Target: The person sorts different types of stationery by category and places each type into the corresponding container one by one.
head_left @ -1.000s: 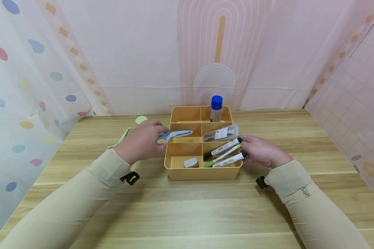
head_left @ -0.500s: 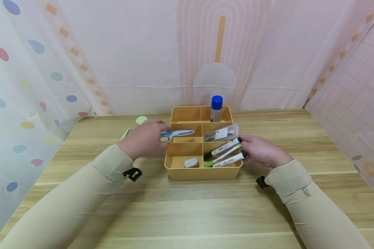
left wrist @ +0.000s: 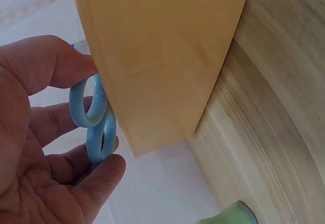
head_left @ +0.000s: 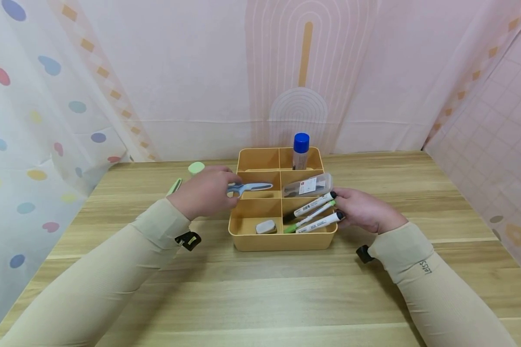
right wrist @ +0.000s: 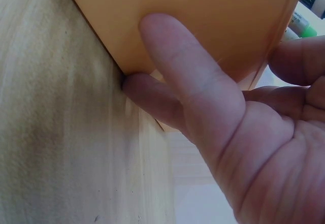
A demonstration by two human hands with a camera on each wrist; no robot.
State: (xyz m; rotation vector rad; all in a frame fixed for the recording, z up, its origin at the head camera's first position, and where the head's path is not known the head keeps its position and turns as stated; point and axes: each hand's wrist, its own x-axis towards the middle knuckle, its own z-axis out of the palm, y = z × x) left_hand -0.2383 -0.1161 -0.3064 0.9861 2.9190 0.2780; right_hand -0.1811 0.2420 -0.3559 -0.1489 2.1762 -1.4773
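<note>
My left hand [head_left: 206, 193] pinches a pair of light blue scissors [head_left: 256, 186] by the handle loops, as the left wrist view shows the loops [left wrist: 94, 115] between thumb and fingers. The blades point right over the left middle compartment of a yellow divided organizer [head_left: 282, 243]. My right hand [head_left: 366, 212] rests against the organizer's right wall; in the right wrist view, extended fingers [right wrist: 188, 61] touch the outer wall and another lies at the rim. Near that hand, black-capped markers [head_left: 314, 205] and a green-and-white pen [head_left: 304, 220] lean in the front right compartment.
Inside the organizer are a blue-capped glue stick [head_left: 301, 152], a clear lidded case [head_left: 308, 185] and a small whitish block [head_left: 266, 226]. Beyond my left hand, a pale green round-topped item [head_left: 196, 167] and a green slim item [head_left: 174, 186] sit partly hidden.
My left hand has moved a little to the right with the scissors, so the blades reach further over the left middle compartment. The right hand has stayed in place.
</note>
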